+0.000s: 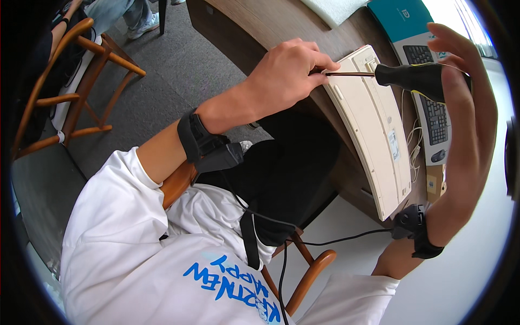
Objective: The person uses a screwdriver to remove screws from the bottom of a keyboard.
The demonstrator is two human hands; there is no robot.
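Observation:
A screwdriver with a black, yellow-lined handle lies level above a cream keyboard. My left hand pinches the far end of its thin shaft between thumb and forefinger, hiding the tip. Around the handle's butt end is my right hand, its thumb against the handle and some fingers stretched upward. The cream keyboard rests underside up along the desk edge, showing a pale label and a cable beside it. Whether the screwdriver touches the keyboard I cannot tell.
On the brown desk stand a box picturing a black keyboard and mouse, a teal box and a white foam sheet. A small brown carton sits nearby. Wooden chairs and another person are at the left.

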